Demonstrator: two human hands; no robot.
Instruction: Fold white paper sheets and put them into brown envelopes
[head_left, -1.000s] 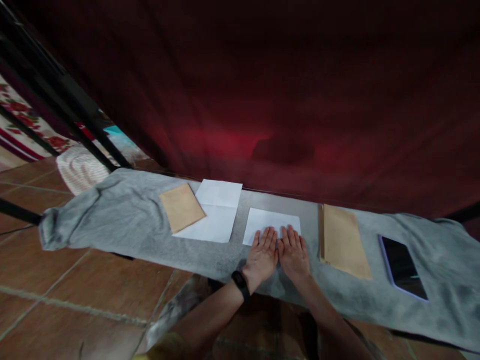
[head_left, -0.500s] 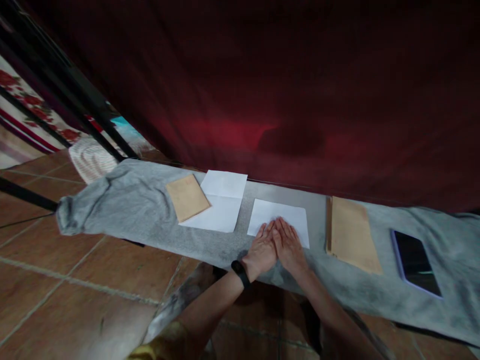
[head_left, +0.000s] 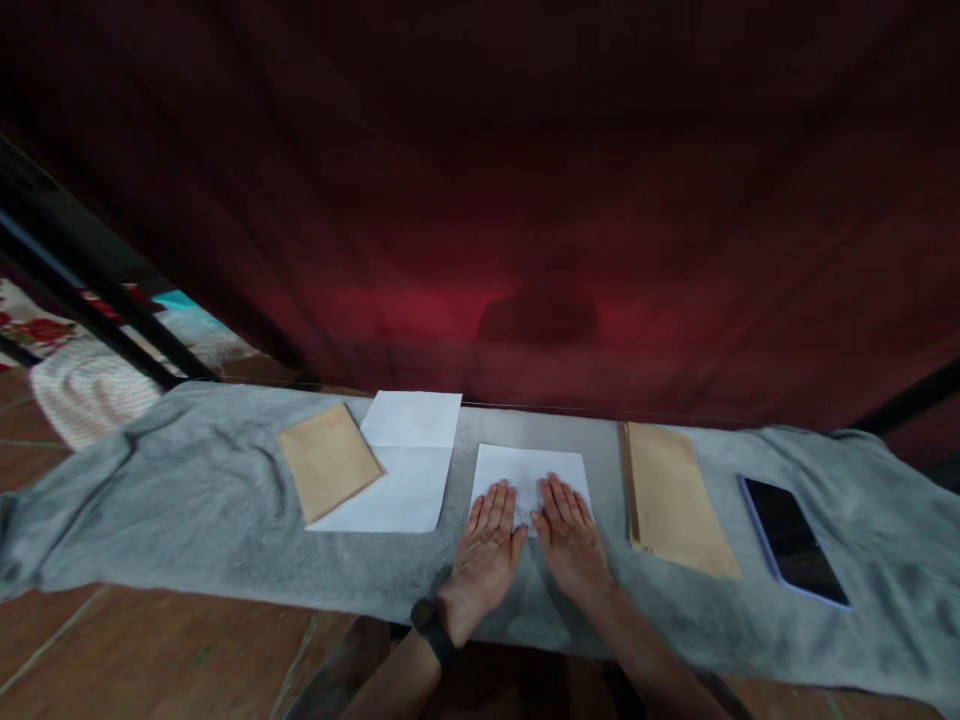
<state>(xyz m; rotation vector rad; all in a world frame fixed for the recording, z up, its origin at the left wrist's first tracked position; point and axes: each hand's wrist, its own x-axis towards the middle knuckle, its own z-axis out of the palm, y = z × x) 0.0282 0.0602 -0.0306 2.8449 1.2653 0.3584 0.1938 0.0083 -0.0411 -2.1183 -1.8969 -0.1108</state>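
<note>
A folded white sheet of paper (head_left: 525, 465) lies on the grey cloth in front of me. My left hand (head_left: 487, 545) rests flat on its near left part, a dark band around the wrist. Flat on the near right part lies my right hand (head_left: 570, 535), fingers stretched out. A narrow strip of paper shows between the two hands; the near corners are hidden under them. Farther left is a creased white sheet (head_left: 420, 480), partly covered by brown envelopes (head_left: 330, 460). To the right of my hands sits a stack of brown envelopes (head_left: 675, 500).
A phone (head_left: 795, 540) with a purple edge lies at the right on the grey cloth (head_left: 225, 500). Behind the bench hangs a dark red curtain (head_left: 480, 250). Dark metal bars (head_left: 127, 300) stand at the left, and tiled floor (head_left: 187, 650) shows below.
My hands, which were together at the paper's near edge, have slid apart, the left hand leftward and the right staying on the right part. The view has also shifted.
</note>
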